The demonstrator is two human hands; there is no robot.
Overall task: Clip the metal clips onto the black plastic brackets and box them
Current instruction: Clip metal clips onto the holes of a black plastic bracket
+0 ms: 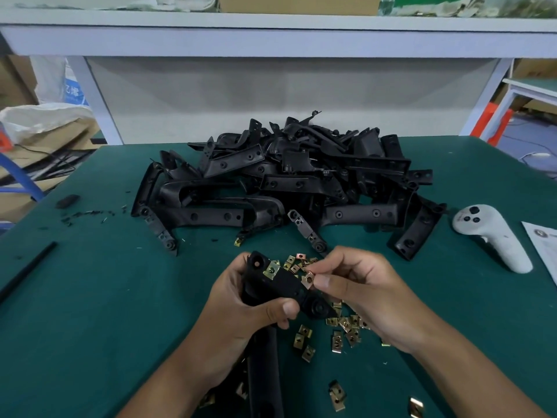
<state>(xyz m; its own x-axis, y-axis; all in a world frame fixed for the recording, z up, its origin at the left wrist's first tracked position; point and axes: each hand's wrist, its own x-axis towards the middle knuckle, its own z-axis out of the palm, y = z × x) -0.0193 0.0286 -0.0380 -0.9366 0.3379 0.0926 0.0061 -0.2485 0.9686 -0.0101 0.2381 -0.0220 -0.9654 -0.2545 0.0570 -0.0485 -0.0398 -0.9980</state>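
My left hand [241, 309] grips a black plastic bracket [280, 289] above the green table [90, 312]. One brass-coloured metal clip [271, 271] sits clipped on the bracket's upper edge. My right hand [358, 294] pinches a second metal clip [308, 280] between thumb and forefinger, right against the bracket's right side. Several loose clips [337, 333] lie scattered on the table under and behind my hands. A big pile of black brackets [289, 182] lies behind them. No box is in view.
A white hand controller [494, 236] lies at the right, with a sheet of paper [545, 245] beyond it. A black strip [27, 270] and a small black piece [67, 201] lie at the left. A white shelf frame [271, 40] stands behind the table.
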